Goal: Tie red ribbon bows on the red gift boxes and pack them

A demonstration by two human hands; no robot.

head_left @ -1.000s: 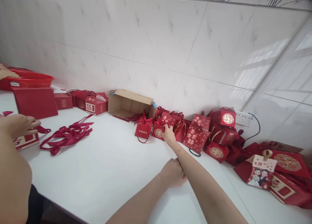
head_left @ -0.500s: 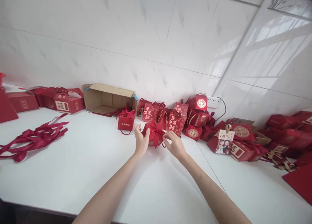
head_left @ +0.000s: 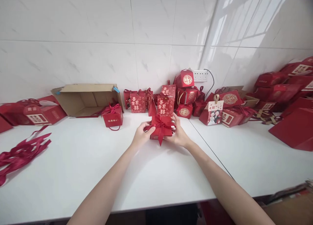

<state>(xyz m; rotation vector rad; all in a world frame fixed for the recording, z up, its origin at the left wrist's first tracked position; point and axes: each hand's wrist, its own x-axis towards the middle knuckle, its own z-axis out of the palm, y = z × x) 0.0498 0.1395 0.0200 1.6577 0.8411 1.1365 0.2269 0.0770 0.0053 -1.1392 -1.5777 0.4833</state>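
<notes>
Both hands have shifted in the last half second: the right hand [head_left: 179,133], then pinching beside the red satin bow [head_left: 161,123], now curves round the right side of the bow-topped gift box [head_left: 167,131], and the left hand [head_left: 141,133] has closed in on its left side, thumb toward the front. Each is partly closed, so the box is held between them; whether it touches the white tabletop [head_left: 97,176] cannot be told. It sits to the right of the open cardboard carton [head_left: 85,88] and nearer the person. Just before the carton's right end stands a small gold-lettered box [head_left: 112,118]. Left of the carton are double-happiness boxes [head_left: 36,115], with loose magenta ribbon [head_left: 24,151] in front and to its left. Right of it, along the wall, come floral red packets [head_left: 166,105], stacked red boxes [head_left: 187,94] and a white power strip [head_left: 200,76].
</notes>
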